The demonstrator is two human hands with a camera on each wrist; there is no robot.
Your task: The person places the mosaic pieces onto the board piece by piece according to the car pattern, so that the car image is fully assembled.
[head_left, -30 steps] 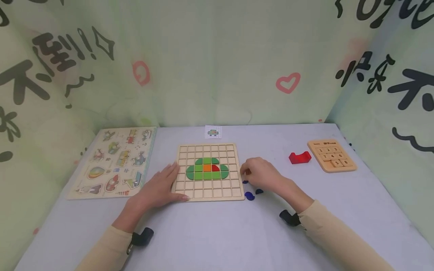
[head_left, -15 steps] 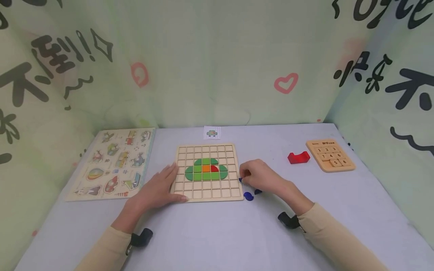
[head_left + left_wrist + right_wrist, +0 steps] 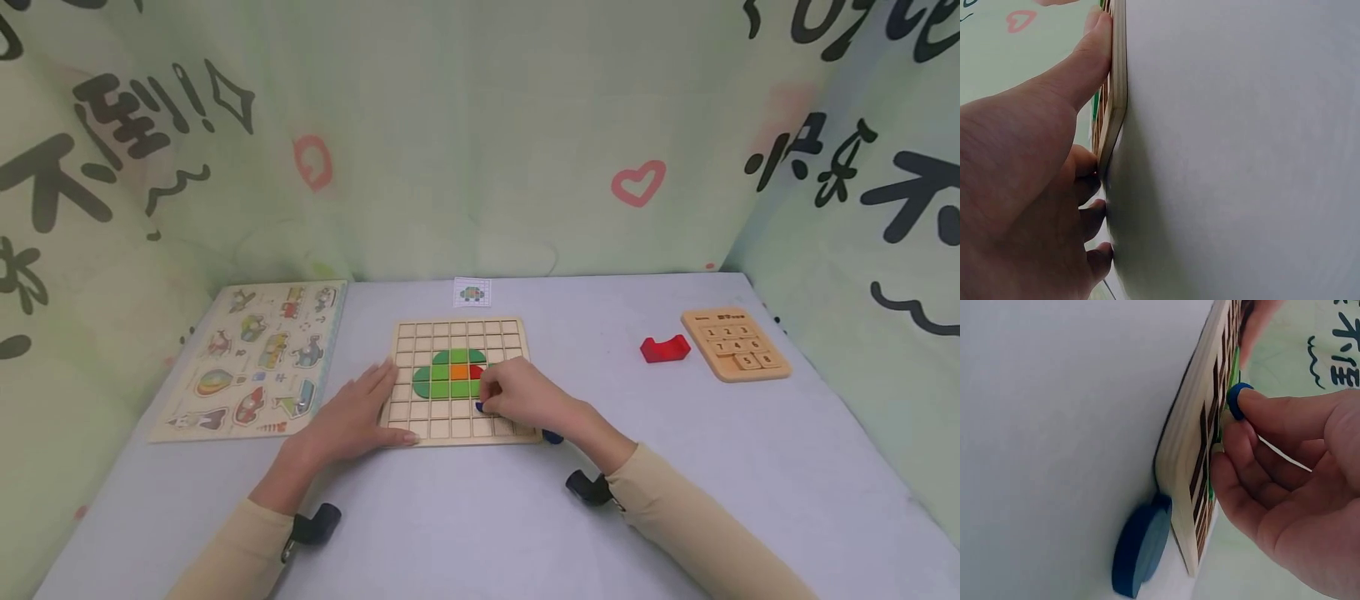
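Observation:
A square wooden grid board [image 3: 431, 427] lies on the table, with green tiles [image 3: 438, 389], an orange square [image 3: 459, 372] and a red tile [image 3: 476, 372] set in it. My left hand [image 3: 351, 417] rests along its left side, the thumb [image 3: 1094, 59] over the front edge and the other fingers spread. My right hand [image 3: 531, 394] pinches a small blue rounded tile [image 3: 1235, 402] between thumb and forefinger, over the row below the green tiles, and covers part of the board's right side. Another blue tile [image 3: 1140, 547] lies on the table against the board's right front corner.
Behind the board is a small pattern card [image 3: 472, 292]. A large picture puzzle [image 3: 251, 367] lies to the left. At the right are a red notched block [image 3: 665, 349] and a wooden number board [image 3: 735, 344]. A printed curtain [image 3: 480, 142] encloses the table.
My right hand has picked up a blue tile beside the board and moved left with it over the grid. My left hand has stayed at the board's left side.

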